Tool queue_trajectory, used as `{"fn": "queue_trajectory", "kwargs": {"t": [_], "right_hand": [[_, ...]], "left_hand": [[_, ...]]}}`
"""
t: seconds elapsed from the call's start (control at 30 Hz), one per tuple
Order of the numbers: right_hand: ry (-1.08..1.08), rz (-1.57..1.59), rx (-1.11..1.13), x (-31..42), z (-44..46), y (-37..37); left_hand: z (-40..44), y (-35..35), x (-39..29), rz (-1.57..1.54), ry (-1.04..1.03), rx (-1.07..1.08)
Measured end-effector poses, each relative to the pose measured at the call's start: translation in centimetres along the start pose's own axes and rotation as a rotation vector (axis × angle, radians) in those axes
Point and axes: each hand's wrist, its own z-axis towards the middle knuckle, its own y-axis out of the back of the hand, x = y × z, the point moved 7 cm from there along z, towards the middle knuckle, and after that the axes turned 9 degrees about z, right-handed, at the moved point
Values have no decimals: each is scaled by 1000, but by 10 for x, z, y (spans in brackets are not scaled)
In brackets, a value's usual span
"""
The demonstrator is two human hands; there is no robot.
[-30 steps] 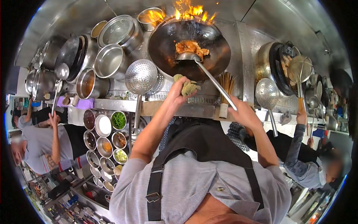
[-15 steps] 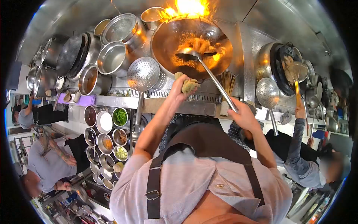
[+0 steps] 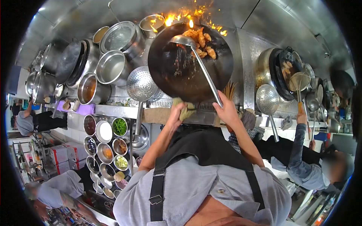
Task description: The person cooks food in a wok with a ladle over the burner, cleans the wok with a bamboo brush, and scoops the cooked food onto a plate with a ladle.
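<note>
My left hand (image 3: 176, 115) is closed on a greenish cloth (image 3: 186, 109) at the near rim of a large dark wok (image 3: 188, 75). Wrapped round the end of a long metal handle is my right hand (image 3: 227, 109). The handle belongs to a ladle (image 3: 184, 40), whose bowl is over the wok's far left part. Browned food pieces (image 3: 201, 39) lie in the upper part of the wok, right of the ladle bowl. Flames (image 3: 188, 19) rise behind the far rim.
A perforated skimmer (image 3: 141, 83) and metal pots (image 3: 111, 67) stand left. Small ingredient bowls (image 3: 104, 132) are lower left. Right are another skimmer (image 3: 267, 99), a second wok (image 3: 287, 71) and a co-worker's hand (image 3: 301, 118). Other people are lower left and far left.
The wok has tipped and come nearer, with my left hand lower. The ladle bowl has moved up and left, and the food lies farther up. The flames behind have shrunk from the large flare.
</note>
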Motion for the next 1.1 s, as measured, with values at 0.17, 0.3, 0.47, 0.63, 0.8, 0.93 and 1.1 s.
{"fn": "queue_trajectory", "kwargs": {"t": [0.17, 0.3, 0.47, 0.63, 0.8, 0.93, 1.1], "right_hand": [[-148, 199, 48, 14, -28, 19], [-246, 237, -53, -9, -36, 40], [-417, 476, -129, -25, -36, 49], [-338, 418, -142, -32, -18, 44], [-272, 248, -61, -52, 6, 42], [-391, 344, 35, -24, -14, 53], [-278, 222, -72, -22, -41, 53]], "left_hand": [[65, -12, -35, -45, 134, 15], [100, -2, -39, -64, 203, 1], [111, -4, -40, -64, 200, -14], [110, -3, -41, -56, 198, -33], [107, -1, -42, -56, 205, -55], [110, 2, -40, -53, 203, -40], [93, -12, -49, -122, 321, -114]]}}
